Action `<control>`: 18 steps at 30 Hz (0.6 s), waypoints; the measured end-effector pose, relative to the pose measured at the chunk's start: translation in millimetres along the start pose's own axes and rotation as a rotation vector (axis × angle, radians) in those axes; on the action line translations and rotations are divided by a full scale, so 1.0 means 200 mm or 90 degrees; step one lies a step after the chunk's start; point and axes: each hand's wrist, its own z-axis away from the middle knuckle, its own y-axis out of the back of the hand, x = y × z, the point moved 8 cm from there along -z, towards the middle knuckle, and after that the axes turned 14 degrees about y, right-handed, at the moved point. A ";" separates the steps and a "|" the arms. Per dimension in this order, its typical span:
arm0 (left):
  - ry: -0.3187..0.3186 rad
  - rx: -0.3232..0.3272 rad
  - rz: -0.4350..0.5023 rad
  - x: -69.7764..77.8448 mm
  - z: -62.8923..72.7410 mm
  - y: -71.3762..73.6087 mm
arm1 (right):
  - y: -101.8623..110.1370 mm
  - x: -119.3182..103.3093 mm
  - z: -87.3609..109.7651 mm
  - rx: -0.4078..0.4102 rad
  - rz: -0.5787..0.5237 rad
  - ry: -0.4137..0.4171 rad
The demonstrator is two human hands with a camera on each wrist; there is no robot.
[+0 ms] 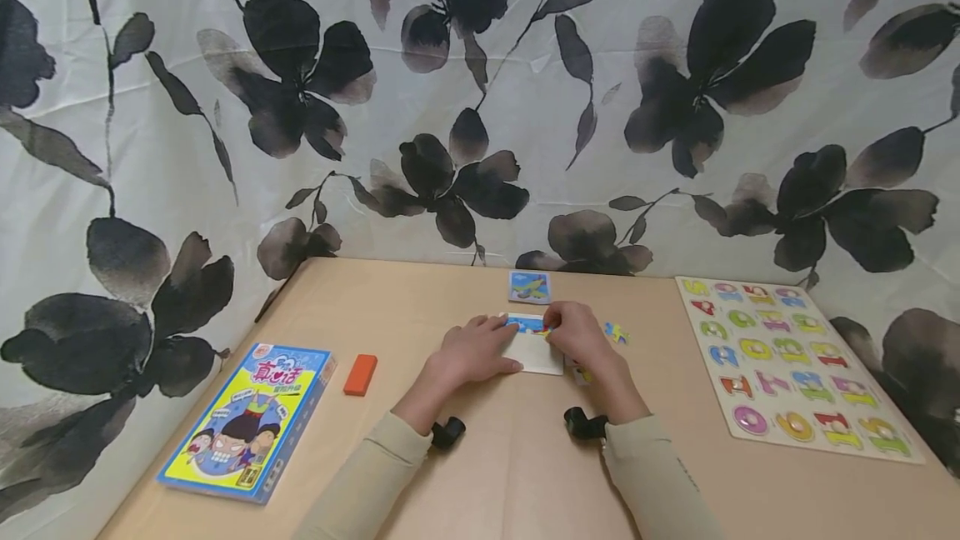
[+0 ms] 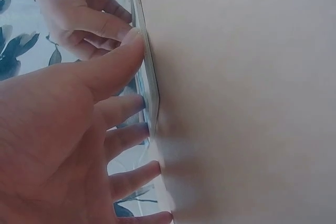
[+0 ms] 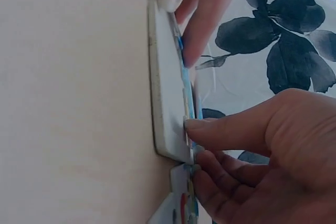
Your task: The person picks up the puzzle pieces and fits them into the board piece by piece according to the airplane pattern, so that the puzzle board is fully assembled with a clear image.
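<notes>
A small white puzzle board (image 1: 534, 354) lies on the table, with blue picture pieces (image 1: 527, 323) along its far side. My left hand (image 1: 474, 348) rests at the board's left side. In the left wrist view its thumb (image 2: 118, 66) touches the board's edge, while the other fingers are spread and fairly straight. At the far right of the board, my right hand (image 1: 583, 338) pinches a small puzzle piece (image 1: 545, 329), mostly covered by the fingers. Loose pieces (image 1: 617, 332) lie to the right of that hand, and others (image 3: 184, 198) sit close by the board in the right wrist view.
Behind the board lies a square picture card (image 1: 529, 287). Leftward are an orange-red block (image 1: 361, 375) and a blue-yellow box (image 1: 247, 423). A large sheet of colourful shapes (image 1: 795, 365) is on the right. A floral cloth (image 1: 570, 107) hangs behind the table.
</notes>
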 end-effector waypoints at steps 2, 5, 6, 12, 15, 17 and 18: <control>-0.012 -0.005 0.014 0.00 0.00 0.00 | 0.00 0.00 0.01 0.003 0.003 0.009; -0.035 -0.024 0.051 -0.01 0.02 0.01 | 0.00 -0.01 0.02 0.004 0.011 0.017; -0.044 -0.031 0.064 -0.01 0.02 0.01 | -0.01 -0.01 0.02 0.004 0.012 0.019; -0.086 -0.046 0.090 -0.04 0.03 0.02 | 0.00 -0.03 0.03 0.022 0.028 0.060; -0.085 -0.041 0.091 -0.05 0.02 0.02 | 0.01 -0.03 0.02 0.017 0.026 0.080; -0.082 -0.040 0.092 -0.05 0.02 0.01 | 0.02 -0.02 0.03 0.019 0.023 0.081; -0.081 -0.040 0.093 -0.05 0.02 0.01 | 0.04 -0.01 0.03 0.025 0.024 0.078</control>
